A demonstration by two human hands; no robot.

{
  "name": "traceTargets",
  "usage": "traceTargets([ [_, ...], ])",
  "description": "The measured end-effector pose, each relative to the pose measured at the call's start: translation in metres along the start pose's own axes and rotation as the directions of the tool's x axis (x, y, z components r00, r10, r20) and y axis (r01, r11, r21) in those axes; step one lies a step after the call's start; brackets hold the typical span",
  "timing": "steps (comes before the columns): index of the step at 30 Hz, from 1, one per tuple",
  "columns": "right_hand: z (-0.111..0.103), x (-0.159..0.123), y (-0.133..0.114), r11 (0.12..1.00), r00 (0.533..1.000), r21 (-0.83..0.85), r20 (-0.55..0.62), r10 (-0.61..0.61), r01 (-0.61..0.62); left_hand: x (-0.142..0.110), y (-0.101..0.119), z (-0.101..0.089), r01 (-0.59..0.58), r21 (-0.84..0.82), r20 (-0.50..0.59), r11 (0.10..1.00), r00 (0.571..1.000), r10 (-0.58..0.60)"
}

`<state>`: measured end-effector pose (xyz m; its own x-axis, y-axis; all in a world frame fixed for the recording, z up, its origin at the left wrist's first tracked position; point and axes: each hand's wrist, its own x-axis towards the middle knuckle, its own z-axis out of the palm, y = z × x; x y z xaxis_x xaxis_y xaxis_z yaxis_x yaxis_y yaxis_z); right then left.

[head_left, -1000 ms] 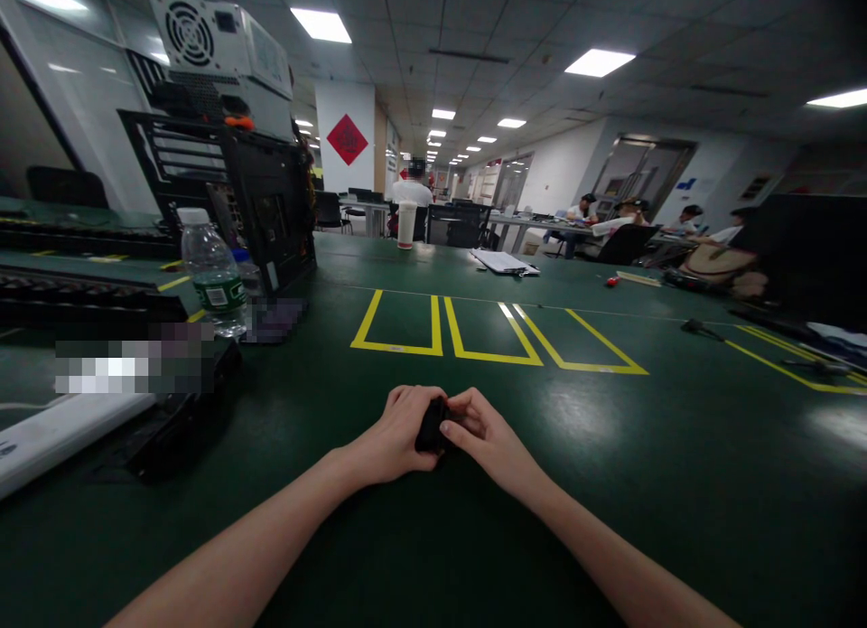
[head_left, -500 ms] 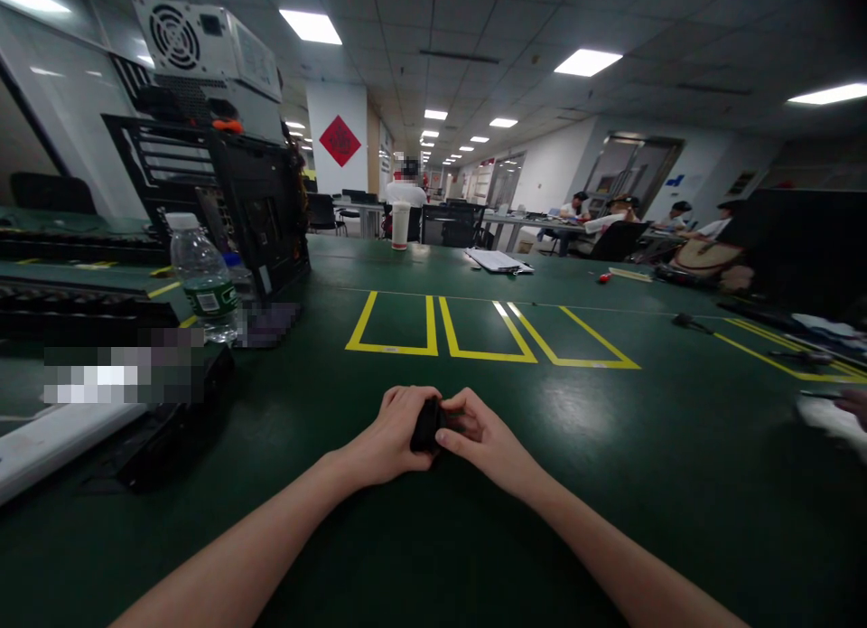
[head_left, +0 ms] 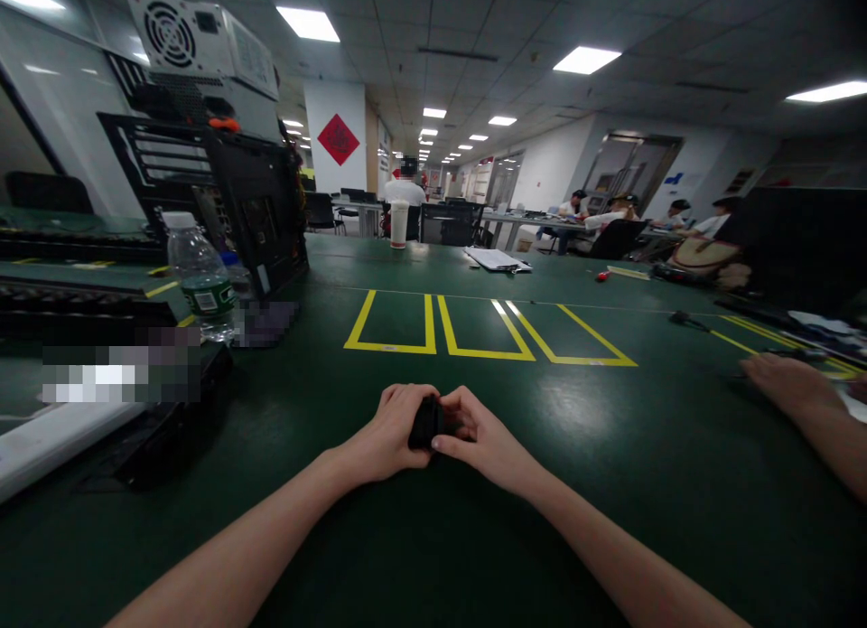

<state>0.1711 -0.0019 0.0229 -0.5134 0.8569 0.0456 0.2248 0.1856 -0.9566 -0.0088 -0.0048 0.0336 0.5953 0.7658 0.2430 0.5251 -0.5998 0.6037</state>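
Both of my hands rest together on the green table [head_left: 474,538], closed around a small black object [head_left: 424,424]. My left hand [head_left: 389,434] wraps its fingers over the object's left side. On the object's right side my right hand [head_left: 482,436] pinches it with thumb and fingers. Most of the object is hidden between the fingers, so its shape is unclear.
Yellow tape rectangles [head_left: 474,330] mark the table beyond my hands. A water bottle [head_left: 199,276] and an open black computer case [head_left: 223,194] with a power supply on top stand at the left. Another person's hand [head_left: 789,381] lies at the right edge. Several people sit at far desks.
Another person's hand and forearm have come into view on the table at the right. My hands stay closed on the black object, nearly still.
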Motion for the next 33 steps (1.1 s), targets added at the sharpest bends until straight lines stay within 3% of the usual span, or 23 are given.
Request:
traceTargets([
  [11,0.004,0.007,0.011,0.997,0.995,0.067,-0.082,0.053,-0.048,0.002,-0.016,0.015,-0.023,0.004,-0.081,1.0,0.996,0.023],
  [15,0.001,0.006,0.009,0.995,0.995,0.046,-0.035,0.092,-0.091,0.002,-0.015,0.014,-0.014,0.01,-0.079,1.0,0.997,0.015],
  [21,0.001,0.003,0.004,0.996,1.0,0.092,-0.002,-0.005,0.006,0.003,-0.015,0.015,-0.028,0.023,-0.085,0.999,0.996,0.03],
  [28,0.003,0.008,0.01,0.996,0.996,0.061,-0.063,0.063,-0.059,0.002,-0.012,0.012,-0.032,0.028,-0.06,0.999,0.998,0.034],
  [33,0.0,0.005,0.006,0.996,0.998,0.059,-0.018,0.064,-0.063,0.003,-0.014,0.015,-0.018,0.031,-0.089,0.999,0.996,0.021],
])
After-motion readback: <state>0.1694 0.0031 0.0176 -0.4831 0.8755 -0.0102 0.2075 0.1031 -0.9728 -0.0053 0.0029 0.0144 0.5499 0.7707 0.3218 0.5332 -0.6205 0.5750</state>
